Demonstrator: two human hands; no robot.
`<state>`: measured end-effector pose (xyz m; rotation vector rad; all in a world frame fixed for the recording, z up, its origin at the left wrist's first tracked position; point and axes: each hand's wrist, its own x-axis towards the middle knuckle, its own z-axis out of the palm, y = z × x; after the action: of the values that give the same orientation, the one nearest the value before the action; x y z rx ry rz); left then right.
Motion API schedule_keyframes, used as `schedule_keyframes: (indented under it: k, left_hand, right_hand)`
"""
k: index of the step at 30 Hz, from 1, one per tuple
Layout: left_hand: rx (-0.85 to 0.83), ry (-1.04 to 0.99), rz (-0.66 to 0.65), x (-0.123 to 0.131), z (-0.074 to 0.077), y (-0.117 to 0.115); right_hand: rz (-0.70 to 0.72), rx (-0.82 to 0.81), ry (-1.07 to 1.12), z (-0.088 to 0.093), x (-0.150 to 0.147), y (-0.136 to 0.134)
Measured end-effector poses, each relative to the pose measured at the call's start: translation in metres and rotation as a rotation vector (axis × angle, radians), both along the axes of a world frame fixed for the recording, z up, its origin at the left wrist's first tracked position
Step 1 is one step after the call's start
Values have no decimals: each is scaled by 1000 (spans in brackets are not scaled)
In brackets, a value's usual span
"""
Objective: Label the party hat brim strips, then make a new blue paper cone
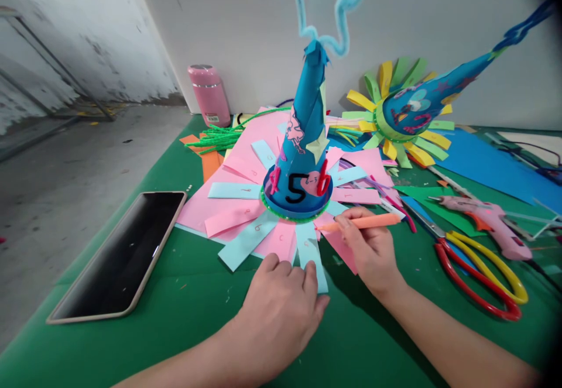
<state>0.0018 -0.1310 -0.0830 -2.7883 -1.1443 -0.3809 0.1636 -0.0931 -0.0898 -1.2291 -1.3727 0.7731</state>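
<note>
One slanting left edge to the green-covered counter (184, 294), with grey floor (118, 165) beyond. Just inside that edge, screen up, a phone (125, 253), in the way of any sweep to that side. Between phone and left hand (281, 306), a broad stretch of green cover as room for the wrist. At the far left corner, a pink bottle (208, 98), upright before the grey panel (250, 37) closing off the back. Next to it, a bundle of green pipe cleaners (222, 137) above orange paper (209, 165), crowding the pink sheets (199, 198).

At the middle, on those sheets, a blue cone hat (307, 107), upright, with a black 5 in front and lettered pink and light blue strips (237, 191) fanned out around its base; a light blue fuzzy wire (343, 31) above the tip, running out of view. In front, the left hand, palm down, fingers bent over a light blue strip; grip pinching or merely pressing, impossible to tell. Just beside it, the right hand (373, 250), grip closed around an orange marker (377, 220), tip near the hat's base; contact with paper too small to tell.

Behind and rightward, a second hat (461, 83), tilted, with yellow and green strips. Right of the right hand, tighter room: scissors (443, 250), a pink glue gun (492, 221) and blue paper (487, 168).
</note>
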Motion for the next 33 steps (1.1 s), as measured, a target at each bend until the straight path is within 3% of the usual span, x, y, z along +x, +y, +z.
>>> schedule_keyframes:
  k: [5,13,22,28,33]
  left_hand:
    - [-14,-6,12,1,2,0]
    - [-24,-34,7,-1,7,4]
    - [93,-12,-13,-4,6,6]
    - [76,14,-61,-30,2,9]
    - [65,-12,-2,-49,12,5]
  right_hand:
    - [-88,89,203,-3,7,5]
    - [-130,166,297,7,16,6]
    - [-145,201,226,14,16,2]
    - [-112,215,211,20,15,2]
    - [-75,217,271,22,14,-1]
